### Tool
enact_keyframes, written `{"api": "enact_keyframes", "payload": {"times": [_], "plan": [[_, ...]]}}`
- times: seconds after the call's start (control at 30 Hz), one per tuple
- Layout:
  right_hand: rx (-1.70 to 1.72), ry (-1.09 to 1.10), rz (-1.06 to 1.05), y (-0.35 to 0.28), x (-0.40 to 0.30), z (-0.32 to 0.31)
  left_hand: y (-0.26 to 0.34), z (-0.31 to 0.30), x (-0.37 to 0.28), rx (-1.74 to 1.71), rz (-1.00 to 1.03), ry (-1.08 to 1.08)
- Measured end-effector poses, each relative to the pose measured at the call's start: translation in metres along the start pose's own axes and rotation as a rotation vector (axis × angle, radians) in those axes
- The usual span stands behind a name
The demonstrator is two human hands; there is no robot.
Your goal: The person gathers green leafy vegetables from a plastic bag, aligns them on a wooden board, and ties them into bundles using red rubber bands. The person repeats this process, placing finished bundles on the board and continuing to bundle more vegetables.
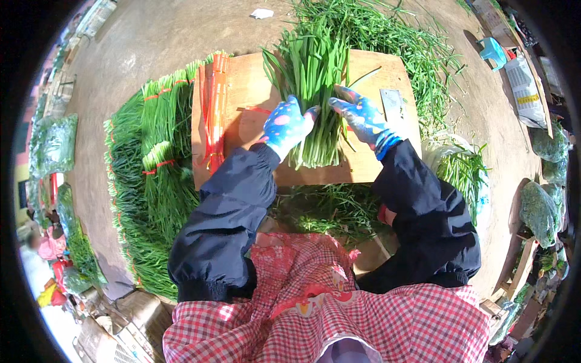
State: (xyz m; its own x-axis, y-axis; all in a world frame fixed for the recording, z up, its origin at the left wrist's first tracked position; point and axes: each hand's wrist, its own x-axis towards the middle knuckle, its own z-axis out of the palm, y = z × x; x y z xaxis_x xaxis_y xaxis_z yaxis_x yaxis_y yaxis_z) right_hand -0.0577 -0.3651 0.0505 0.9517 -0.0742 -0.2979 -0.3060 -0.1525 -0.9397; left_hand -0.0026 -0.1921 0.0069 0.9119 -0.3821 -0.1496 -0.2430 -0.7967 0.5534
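Observation:
A loose bunch of garlic chives (313, 68) lies on a wooden board (372, 168), leaf tips pointing away and pale stem ends towards me. My left hand (286, 125), in a blue spotted glove, is at the bunch's left side with its thumb over the stems. Gloved alike, my right hand (363, 115) is at the right side, fingers apart and fingertips at the leaves. A red tie (256, 110) shows left of the bunch. A flat metal blade (393, 106) lies on the board by my right hand. A bundle of red-orange ties (217, 109) runs along the board's left side.
Tied chive bunches (150, 181) are stacked left of the board. Loose greens (386, 27) heap behind it and along its right. A plastic bag of greens (460, 163) stands at the right. Farther off are a blue stool (492, 52) and bagged vegetables (540, 211).

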Motion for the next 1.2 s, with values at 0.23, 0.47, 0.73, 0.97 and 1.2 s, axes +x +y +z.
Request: {"api": "enact_keyframes", "payload": {"times": [0.23,0.47,0.73,0.97,1.2], "plan": [[0.116,0.113,-0.18,0.012,-0.021,-0.01,-0.022,-0.006,-0.042,-0.292,0.051,0.182],[-0.311,0.231,-0.215,0.04,-0.04,-0.051,-0.062,-0.006,-0.06,-1.391,-0.473,0.316],[-1.044,0.213,-0.463,0.071,-0.031,-0.078,-0.074,-0.017,-0.004,-1.346,-0.656,0.017],[-1.109,-0.011,-0.275,0.089,-0.011,-0.081,-0.057,-0.01,-0.002,-1.12,-0.573,0.148],[-0.978,-0.072,-0.164,0.087,-0.004,-0.075,-0.075,0.003,-0.036,-1.101,-0.472,0.185]]}}
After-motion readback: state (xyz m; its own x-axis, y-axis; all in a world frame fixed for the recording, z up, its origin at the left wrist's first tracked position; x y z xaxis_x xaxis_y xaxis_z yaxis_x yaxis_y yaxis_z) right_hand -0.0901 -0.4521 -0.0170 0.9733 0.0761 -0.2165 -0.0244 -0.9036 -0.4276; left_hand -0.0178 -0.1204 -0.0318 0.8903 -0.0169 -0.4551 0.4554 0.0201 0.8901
